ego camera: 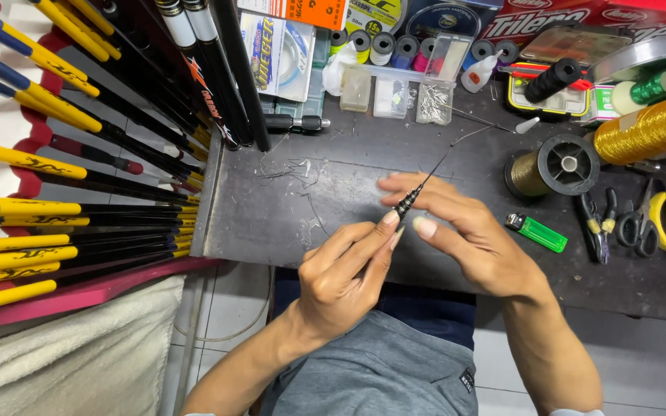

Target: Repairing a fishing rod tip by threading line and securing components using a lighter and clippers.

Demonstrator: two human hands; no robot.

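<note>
Two hands meet mid-frame over the dark bench (pixel 287 216): left hand (pixel 341 273) fingers pinch a thin black rod tip (pixel 418 191), right hand (pixel 456 231) open beside it. It looks light, whippy, fragile; best held at the thicker wrapped base.

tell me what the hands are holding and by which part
The left hand pinches a thin black rod tip at its thicker lower end between thumb and forefinger. The right hand rests open beside it, fingers touching the rod.
</note>
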